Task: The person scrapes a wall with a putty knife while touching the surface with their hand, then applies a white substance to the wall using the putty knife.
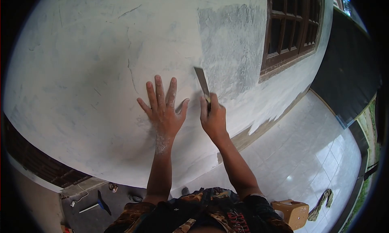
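Note:
My left hand (163, 111) lies flat against the white wall (101, 63), fingers spread and dusted with white powder. To its right, my right hand (213, 119) is closed round the handle of a putty knife (201, 80), its flat metal blade pointing up and slightly left. The blade tip is close to the edge of a grey, streaky patch (231, 46) on the wall. Thin cracks (131, 75) run down the wall above and left of my left hand.
A brown wooden window (291, 26) is set in the wall at upper right. Below are a pale tiled floor (300, 131), a tan plastic stool (292, 213) and a crumpled cloth (321, 204). A blue-headed tool with a white handle (91, 207) lies at lower left.

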